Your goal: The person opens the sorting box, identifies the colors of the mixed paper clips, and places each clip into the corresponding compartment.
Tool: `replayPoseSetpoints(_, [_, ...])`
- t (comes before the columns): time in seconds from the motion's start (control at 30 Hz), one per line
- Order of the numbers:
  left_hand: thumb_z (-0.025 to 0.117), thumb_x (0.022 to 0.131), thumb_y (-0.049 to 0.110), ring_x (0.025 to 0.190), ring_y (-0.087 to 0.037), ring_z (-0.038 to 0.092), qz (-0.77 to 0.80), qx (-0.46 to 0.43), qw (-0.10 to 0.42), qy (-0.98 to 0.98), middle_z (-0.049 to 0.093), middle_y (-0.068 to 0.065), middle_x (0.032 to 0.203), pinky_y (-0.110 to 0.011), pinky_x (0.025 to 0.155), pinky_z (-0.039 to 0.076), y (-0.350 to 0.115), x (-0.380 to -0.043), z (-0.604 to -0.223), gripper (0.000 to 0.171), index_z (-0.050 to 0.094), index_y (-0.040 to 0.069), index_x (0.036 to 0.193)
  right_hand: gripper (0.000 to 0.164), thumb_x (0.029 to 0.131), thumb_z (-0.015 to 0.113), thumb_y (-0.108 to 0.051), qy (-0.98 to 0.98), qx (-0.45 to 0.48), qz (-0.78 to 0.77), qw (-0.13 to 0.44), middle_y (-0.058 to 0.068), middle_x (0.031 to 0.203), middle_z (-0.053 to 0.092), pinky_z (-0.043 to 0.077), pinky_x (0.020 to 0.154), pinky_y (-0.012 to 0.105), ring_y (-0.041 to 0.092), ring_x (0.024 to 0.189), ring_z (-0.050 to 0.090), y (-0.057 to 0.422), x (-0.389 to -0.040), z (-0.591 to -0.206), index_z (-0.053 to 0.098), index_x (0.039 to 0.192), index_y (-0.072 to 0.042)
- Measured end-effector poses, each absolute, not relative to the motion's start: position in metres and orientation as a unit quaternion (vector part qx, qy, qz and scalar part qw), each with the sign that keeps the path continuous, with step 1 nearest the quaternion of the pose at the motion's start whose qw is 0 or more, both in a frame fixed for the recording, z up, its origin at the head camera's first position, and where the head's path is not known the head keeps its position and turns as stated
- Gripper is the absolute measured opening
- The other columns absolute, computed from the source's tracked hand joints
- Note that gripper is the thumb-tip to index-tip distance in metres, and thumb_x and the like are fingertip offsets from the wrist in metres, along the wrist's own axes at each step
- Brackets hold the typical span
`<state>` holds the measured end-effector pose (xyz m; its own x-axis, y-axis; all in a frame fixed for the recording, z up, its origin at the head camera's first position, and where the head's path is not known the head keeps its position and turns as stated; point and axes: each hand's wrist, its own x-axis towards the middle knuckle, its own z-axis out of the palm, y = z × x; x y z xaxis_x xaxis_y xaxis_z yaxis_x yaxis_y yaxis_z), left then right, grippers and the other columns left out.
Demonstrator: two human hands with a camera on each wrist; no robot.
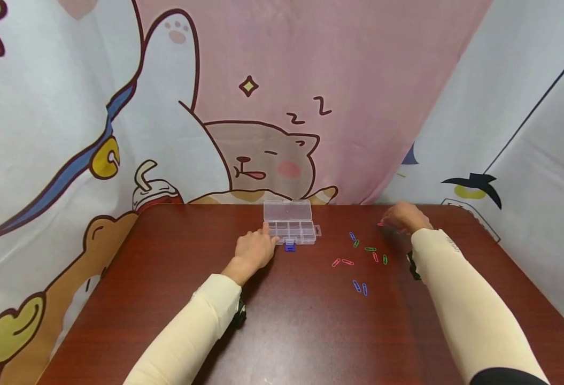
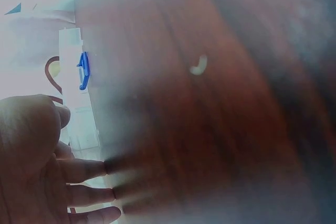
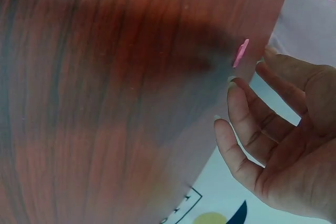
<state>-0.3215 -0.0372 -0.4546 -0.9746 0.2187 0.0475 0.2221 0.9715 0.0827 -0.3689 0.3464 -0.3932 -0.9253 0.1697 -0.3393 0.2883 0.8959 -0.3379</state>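
Observation:
A clear plastic compartment box stands at the back of the table, its lid raised and its blue latch facing front. At the box's left end rests my left hand, index finger along the side and thumb by the front corner; in the left wrist view the other fingers extend straight down to the tabletop. Over to the right, my right hand reaches down beside a pink paper clip. Its fingertips are close to the clip but spread apart, not pinching it. The compartments look empty, though small in view.
Several paper clips lie scattered between box and right hand: a green one, a pink one, a blue one and others. Two blue clips are nearer the front. A printed curtain hangs behind the wooden table.

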Motion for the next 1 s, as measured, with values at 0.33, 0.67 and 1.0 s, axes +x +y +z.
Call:
replayPoseSetpoints(0.33, [0.036,0.104,0.044,0.117,-0.035,0.058,-0.06,-0.111,0.032,-0.991,0.06,-0.011,0.134,-0.053,0.093,0.047,-0.036,-0.322,-0.454,0.061,0.036,0.004,0.15,0.032,0.09,0.067,-0.032,0.963,0.14,-0.199,0.119,0.014,0.098,0.07,0.042,0.069,0.044,0.027,0.082,0.064,0.348,-0.367,-0.404,0.073,0.112,-0.011])
replayPoseSetpoints(0.67, [0.038,0.103,0.045,0.127,-0.041,0.05,-0.077,-0.097,0.019,-0.992,0.049,-0.022,0.142,-0.056,0.096,0.044,-0.037,-0.322,-0.454,0.062,0.034,0.006,0.151,0.027,0.09,0.065,-0.03,0.967,0.165,-0.175,0.088,0.013,0.08,0.059,0.043,0.073,0.048,0.032,0.08,0.055,0.338,-0.363,-0.415,0.067,0.091,-0.002])
replayPoseSetpoints(1.0, [0.037,0.104,0.045,0.128,-0.043,0.049,-0.08,-0.104,0.01,-0.991,0.051,-0.023,0.139,-0.055,0.095,0.047,-0.039,-0.322,-0.455,0.062,0.032,0.006,0.152,0.027,0.092,0.06,-0.025,0.961,0.157,-0.188,0.129,0.012,0.075,0.064,0.045,0.062,0.039,0.028,0.072,0.059,0.338,-0.362,-0.416,0.066,0.084,0.0])
